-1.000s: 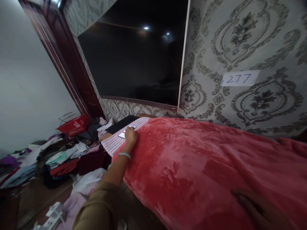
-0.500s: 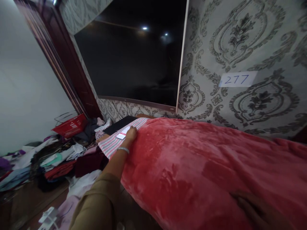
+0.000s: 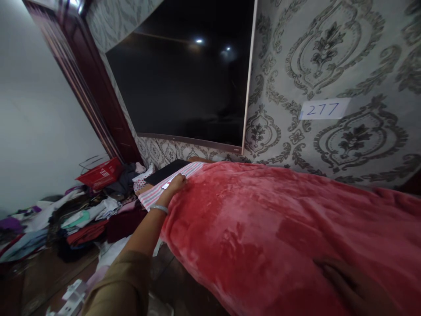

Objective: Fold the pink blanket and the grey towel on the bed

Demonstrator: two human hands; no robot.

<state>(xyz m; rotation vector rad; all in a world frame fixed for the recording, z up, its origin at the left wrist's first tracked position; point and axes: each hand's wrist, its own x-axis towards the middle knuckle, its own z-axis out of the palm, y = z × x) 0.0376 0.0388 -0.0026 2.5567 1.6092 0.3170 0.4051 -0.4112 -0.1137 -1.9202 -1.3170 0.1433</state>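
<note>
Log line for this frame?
left hand: at edge of red blanket, by phone | right hand: on red blanket | phone: on striped cloth

We face a wide black television (image 3: 184,83) against damask-patterned wallpaper (image 3: 358,137), a paper slip (image 3: 325,109) handwritten "277" stuck to its right. At left, we see a red shopping basket (image 3: 102,173) behind heaped clothes (image 3: 87,232), a white power strip (image 3: 74,295) lying nearer us.
</note>
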